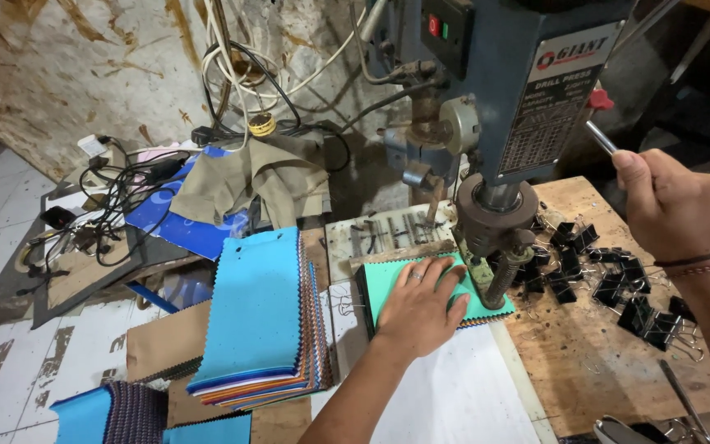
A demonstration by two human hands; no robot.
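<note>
Your left hand (421,308) lies flat, fingers released, on 1 green swatch stack (396,284); right hand (671,205) clenched around the drill press lever (601,137).

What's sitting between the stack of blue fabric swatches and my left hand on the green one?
In the head view, only a bare strip of pale worktop separates the blue swatch stack from the left hand pressing the green swatch stack.

Black binder clips (618,284), tangled cables (117,193), khaki cloth (252,177) beside blue swatch stack (256,316)
</note>
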